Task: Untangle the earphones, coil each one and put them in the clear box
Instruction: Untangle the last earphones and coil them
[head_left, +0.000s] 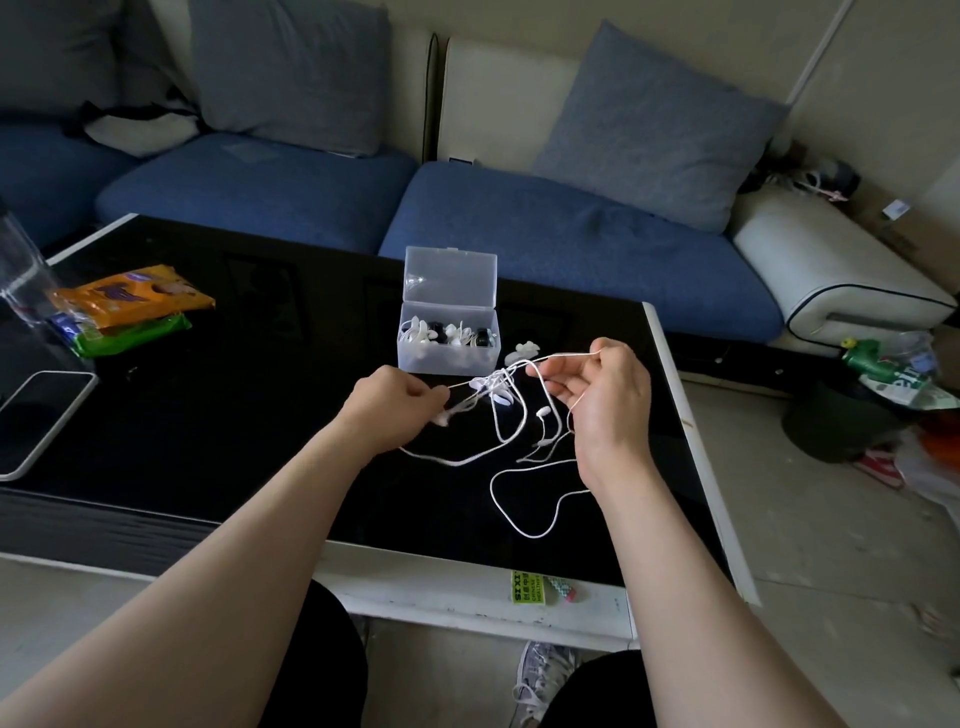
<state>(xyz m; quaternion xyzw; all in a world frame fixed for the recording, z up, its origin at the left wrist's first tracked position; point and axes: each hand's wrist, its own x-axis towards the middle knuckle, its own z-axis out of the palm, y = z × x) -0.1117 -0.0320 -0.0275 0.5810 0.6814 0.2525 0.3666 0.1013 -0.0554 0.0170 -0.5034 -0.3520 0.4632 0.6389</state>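
With the left hand (392, 402) and right hand (597, 384) each pinching white earphone cord (524, 431), ease the knot (493, 382) apart gently, never yanking.

One head-worn wide-angle camera, pitched forward and down over the black table (208, 441). At close range, left hand (389, 410) and right hand (608, 400) sit near centre; sofa (519, 234) spans 10 to 2 o'clock.
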